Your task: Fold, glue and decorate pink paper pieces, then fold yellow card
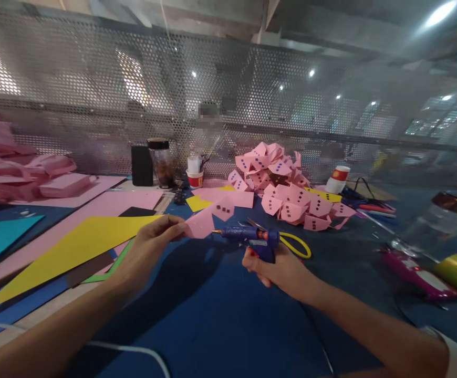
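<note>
Between the thumb and fingers of my left hand [164,237] is a pink paper piece [201,221] with a row of small dark squares near its far end. My right hand [273,266] is wrapped round the handle of a blue glue gun [248,234], a finger at its trigger. The gun's brass tip points left and sits at the paper's right edge; whether they touch I cannot tell. Just behind the gun, scissors with a yellow handle [297,245] lie on the blue tabletop [213,315].
Pink folded pieces with dark squares [291,202] are heaped behind the gun. Coloured sheets [82,239] and pink paper shapes [19,163] cover the left. A lidded jar [163,163] and a paper cup [195,178] stand before the perforated metal screen [220,68]. A magenta tool [417,275] lies right.
</note>
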`<state>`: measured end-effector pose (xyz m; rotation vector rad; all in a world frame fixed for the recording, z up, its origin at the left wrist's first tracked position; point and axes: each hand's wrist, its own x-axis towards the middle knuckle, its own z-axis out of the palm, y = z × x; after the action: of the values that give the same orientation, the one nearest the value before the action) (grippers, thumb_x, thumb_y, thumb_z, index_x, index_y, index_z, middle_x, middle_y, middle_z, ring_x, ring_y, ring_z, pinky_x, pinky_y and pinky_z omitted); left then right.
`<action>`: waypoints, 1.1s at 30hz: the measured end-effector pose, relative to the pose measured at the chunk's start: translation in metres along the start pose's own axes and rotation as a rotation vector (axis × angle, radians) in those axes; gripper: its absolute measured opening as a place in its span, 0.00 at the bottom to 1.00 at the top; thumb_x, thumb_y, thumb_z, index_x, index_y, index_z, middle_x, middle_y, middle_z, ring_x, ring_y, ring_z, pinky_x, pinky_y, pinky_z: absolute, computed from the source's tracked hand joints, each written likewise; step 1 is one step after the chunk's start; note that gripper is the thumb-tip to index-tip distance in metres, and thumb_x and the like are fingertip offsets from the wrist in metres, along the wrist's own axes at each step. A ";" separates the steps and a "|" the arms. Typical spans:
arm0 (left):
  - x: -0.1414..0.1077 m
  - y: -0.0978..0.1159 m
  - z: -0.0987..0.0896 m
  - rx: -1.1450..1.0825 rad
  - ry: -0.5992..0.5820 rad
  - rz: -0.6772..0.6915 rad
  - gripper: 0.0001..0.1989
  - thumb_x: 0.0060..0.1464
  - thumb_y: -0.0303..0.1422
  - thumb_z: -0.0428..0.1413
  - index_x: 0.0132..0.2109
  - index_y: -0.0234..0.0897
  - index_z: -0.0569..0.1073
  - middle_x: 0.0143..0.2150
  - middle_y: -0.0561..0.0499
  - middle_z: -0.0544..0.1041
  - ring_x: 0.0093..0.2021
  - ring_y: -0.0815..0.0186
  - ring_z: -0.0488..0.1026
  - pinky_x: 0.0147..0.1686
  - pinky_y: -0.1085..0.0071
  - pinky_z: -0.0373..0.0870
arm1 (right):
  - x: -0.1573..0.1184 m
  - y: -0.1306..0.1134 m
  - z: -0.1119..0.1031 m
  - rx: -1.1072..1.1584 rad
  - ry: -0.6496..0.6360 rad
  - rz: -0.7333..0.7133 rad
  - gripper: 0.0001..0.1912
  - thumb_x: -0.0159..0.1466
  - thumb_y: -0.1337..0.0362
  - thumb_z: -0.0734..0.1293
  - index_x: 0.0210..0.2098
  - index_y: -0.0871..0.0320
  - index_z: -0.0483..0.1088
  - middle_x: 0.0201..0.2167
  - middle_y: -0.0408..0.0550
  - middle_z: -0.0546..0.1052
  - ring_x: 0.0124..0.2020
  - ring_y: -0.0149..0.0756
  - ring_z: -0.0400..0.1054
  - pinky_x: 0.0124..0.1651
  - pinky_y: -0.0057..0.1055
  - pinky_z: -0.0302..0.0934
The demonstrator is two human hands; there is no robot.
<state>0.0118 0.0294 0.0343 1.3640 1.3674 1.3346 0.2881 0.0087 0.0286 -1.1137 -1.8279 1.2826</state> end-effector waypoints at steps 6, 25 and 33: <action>0.020 -0.008 -0.037 -0.017 0.040 0.030 0.11 0.51 0.41 0.63 0.35 0.37 0.77 0.36 0.52 0.77 0.40 0.65 0.72 0.45 0.70 0.68 | 0.006 -0.002 0.003 -0.038 0.017 0.008 0.16 0.64 0.49 0.67 0.33 0.57 0.69 0.22 0.37 0.66 0.19 0.24 0.59 0.24 0.23 0.55; 0.059 -0.042 -0.130 0.014 0.287 0.063 0.10 0.49 0.39 0.64 0.34 0.38 0.77 0.34 0.54 0.76 0.37 0.66 0.71 0.44 0.69 0.67 | 0.091 -0.035 0.040 -0.235 -0.101 -0.021 0.14 0.65 0.52 0.66 0.35 0.57 0.70 0.23 0.39 0.71 0.20 0.25 0.63 0.24 0.23 0.56; 0.061 -0.040 -0.140 -0.053 0.348 0.067 0.08 0.50 0.38 0.64 0.33 0.38 0.77 0.35 0.52 0.76 0.37 0.66 0.72 0.44 0.68 0.67 | 0.133 -0.023 0.065 -0.300 -0.216 0.057 0.15 0.63 0.51 0.67 0.35 0.58 0.71 0.26 0.41 0.73 0.19 0.25 0.64 0.22 0.24 0.56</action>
<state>-0.1400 0.0731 0.0252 1.1888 1.5087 1.7008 0.1676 0.0975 0.0327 -1.2296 -2.2198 1.2273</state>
